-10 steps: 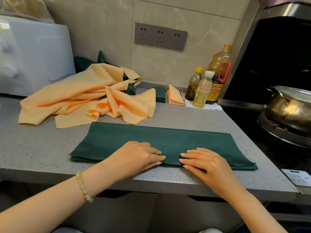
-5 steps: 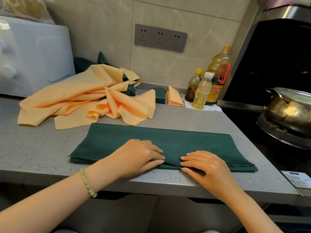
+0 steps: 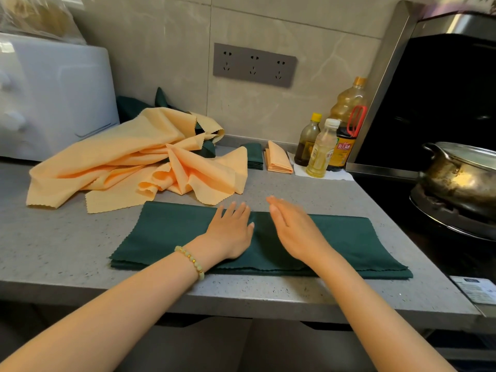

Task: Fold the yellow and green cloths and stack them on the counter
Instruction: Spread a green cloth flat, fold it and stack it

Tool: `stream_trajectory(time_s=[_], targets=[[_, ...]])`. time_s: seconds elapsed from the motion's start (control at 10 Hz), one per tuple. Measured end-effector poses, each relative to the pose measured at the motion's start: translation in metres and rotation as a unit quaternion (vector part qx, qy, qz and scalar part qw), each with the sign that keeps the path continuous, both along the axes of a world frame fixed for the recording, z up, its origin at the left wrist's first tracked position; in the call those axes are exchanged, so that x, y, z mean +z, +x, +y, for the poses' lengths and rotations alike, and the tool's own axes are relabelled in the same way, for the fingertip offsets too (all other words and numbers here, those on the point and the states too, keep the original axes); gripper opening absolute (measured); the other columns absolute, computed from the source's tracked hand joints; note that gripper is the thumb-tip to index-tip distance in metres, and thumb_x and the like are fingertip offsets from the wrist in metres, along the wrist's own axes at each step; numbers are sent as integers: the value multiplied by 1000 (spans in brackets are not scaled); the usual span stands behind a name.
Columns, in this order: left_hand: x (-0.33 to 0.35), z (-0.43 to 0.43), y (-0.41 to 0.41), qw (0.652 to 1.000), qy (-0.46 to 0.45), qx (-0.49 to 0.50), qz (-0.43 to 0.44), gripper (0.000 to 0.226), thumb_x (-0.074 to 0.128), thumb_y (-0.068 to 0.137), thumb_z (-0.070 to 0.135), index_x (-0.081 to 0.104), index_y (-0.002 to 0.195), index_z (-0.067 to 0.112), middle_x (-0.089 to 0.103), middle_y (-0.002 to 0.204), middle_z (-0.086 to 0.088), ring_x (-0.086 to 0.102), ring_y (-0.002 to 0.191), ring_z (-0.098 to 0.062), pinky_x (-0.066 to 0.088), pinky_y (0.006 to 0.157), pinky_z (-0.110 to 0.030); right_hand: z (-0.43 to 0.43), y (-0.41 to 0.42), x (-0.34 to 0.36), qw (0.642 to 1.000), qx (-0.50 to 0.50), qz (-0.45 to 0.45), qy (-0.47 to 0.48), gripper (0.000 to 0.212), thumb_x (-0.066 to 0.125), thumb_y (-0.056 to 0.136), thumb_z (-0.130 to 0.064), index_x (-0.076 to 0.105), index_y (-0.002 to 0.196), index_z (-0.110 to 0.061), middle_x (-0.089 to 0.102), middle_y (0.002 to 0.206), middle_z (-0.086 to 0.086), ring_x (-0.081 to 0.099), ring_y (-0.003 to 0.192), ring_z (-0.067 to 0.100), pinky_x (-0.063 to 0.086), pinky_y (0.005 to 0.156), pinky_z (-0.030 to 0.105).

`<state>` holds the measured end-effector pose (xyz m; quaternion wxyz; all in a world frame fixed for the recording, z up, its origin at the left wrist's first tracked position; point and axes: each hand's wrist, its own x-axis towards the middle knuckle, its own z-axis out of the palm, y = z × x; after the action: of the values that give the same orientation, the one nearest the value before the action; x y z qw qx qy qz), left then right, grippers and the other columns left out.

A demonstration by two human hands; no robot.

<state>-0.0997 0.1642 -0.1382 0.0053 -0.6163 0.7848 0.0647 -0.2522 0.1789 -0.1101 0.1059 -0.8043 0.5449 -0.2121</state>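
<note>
A dark green cloth [image 3: 166, 232], folded into a long strip, lies along the front of the grey counter [image 3: 53, 251]. My left hand [image 3: 230, 232] rests flat on its middle with straight fingers. My right hand [image 3: 295, 229] is just right of it, fingers straight and tilted on edge over the strip. Behind lies a heap of loose yellow cloths [image 3: 128, 159] with more green cloth [image 3: 131, 106] partly under it. A small folded green stack [image 3: 255, 156] and a folded yellow stack [image 3: 277, 161] sit near the wall.
A white appliance [image 3: 53, 98] stands at the back left. Three bottles [image 3: 330, 140] stand by the wall at the right. A metal pot [image 3: 461, 175] sits on the stove beyond the counter's right end. A paper label [image 3: 475, 288] lies at the front right corner.
Both hands have moved from the strip's near edge to its far edge at the middle. The right hand has lifted and turned on edge. The near edge now lies flat.
</note>
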Motion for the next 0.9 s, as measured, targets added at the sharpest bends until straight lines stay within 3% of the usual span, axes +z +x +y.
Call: stream_trajectory(time_s=[0.1,0.2,0.5,0.9], targets=[[-6,2,1,1000,6,2,12,55,12,105,33,-6,152,11,-11,160,-3,-10,147,-19,-6,118,-39,-15,17,-12,994,7,73,81,49,18,104,-31,15,151,-16,11,159,0,6,146,14,4,119,35],[-9,2,2,1000,-5,3,21,55,12,105,33,-6,152,12,-11,160,-1,-10,147,-17,-6,118,-38,-18,19,-28,986,4,126,109,50,16,104,-31,8,152,-17,4,160,-1,1,147,16,1,118,37],[-11,2,3,999,-25,10,31,56,13,104,35,-3,153,14,-8,161,0,-7,148,-16,-3,119,-38,-15,-6,-41,982,-39,160,89,58,15,99,-53,3,151,-32,-3,158,-11,-7,146,17,-4,119,44],[-13,3,5,999,-26,6,34,55,13,104,34,-3,153,15,-7,161,1,-6,148,-15,-3,119,-36,-15,-95,-40,971,-146,165,89,62,15,96,-58,5,151,-31,-1,159,-10,-3,146,14,-1,119,41]])
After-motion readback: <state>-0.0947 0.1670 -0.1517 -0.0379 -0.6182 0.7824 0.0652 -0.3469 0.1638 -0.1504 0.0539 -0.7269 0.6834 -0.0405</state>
